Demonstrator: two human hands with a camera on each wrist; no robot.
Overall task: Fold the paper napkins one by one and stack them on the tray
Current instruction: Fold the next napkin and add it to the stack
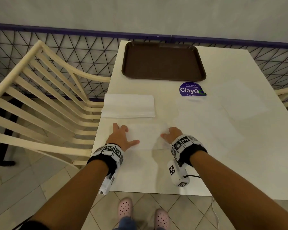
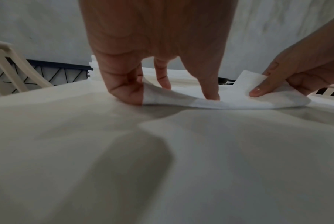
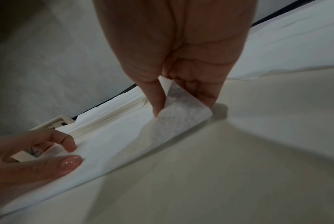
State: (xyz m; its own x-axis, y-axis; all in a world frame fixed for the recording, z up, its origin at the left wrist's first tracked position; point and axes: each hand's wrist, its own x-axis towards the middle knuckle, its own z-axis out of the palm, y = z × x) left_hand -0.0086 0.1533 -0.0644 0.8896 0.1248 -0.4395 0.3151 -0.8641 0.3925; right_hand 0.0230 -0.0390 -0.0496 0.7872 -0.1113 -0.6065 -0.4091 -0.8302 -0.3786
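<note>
Tray (image 1: 163, 60) up at twelve o'clock has nothing on it yet, so I reckon I'm right at the start, working the first napkin (image 1: 146, 136) flat in front of me. My left hand (image 1: 121, 138) is spread, fingertips pinning its left edge, while my right hand (image 1: 171, 135) pinches the right corner and lifts it over. The napkin stack (image 1: 128, 106) waits at eleven o'clock, all still to fold.

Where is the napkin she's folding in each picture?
Head: the napkin lies flat near the table's front edge, between the left hand and right hand.
Left wrist: the napkin is mid-picture, its right corner lifted by the right hand.
Right wrist: the napkin runs across the middle, its corner pinched up.
Shared landmark: the napkin stack just behind it.
</note>
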